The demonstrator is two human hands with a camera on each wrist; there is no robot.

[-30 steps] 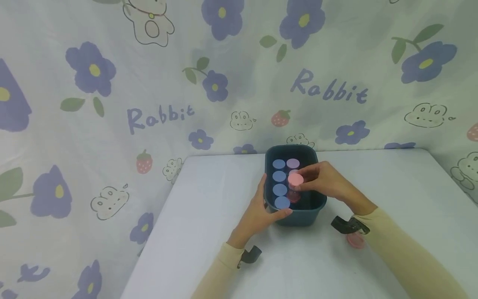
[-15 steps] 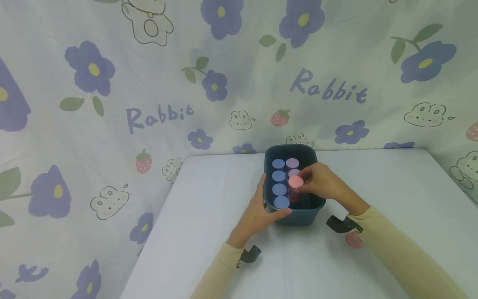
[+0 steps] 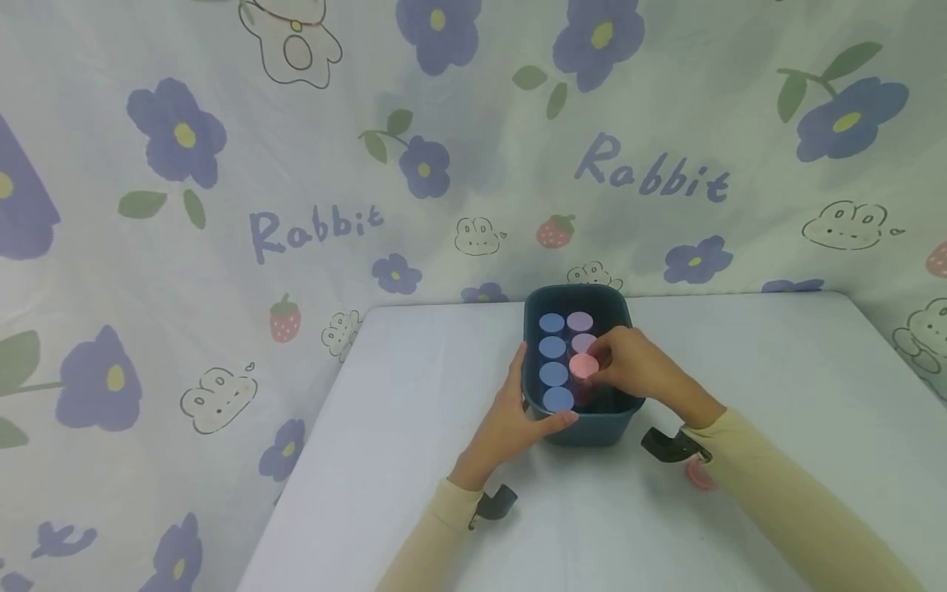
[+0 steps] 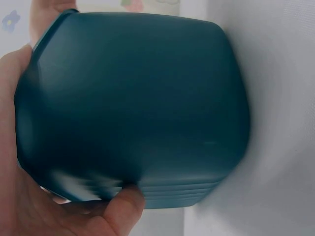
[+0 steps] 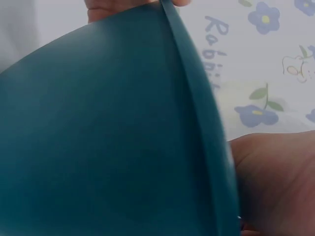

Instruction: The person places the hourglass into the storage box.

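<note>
In the head view, my left hand [image 3: 505, 432] grips the near left corner of a dark teal bin [image 3: 592, 431], thumb over the front rim. The left wrist view shows fingers [image 4: 125, 206] bent against the bin's wall. My right hand [image 3: 632, 363] reaches over the right side and pinches a small round tub with a pink lid [image 3: 583, 367], low inside the bin. In the right wrist view the bin's wall [image 5: 108, 118] hides the fingertips. Several blue lids [image 3: 553, 374] line the bin's left side, with purple lids [image 3: 580, 321] beside them toward the back.
Another pink round piece [image 3: 699, 474] lies on the white table [image 3: 422, 395], partly covered by the right sleeve. A patterned curtain [image 3: 473, 164] hangs behind the table's back edge, close to the bin. Small dark cameras [image 3: 673, 445] sit at both wrists.
My right hand has moved down and slightly left, lowering the pink-lidded tub deeper into the bin. My left hand has kept its grip on the bin.
</note>
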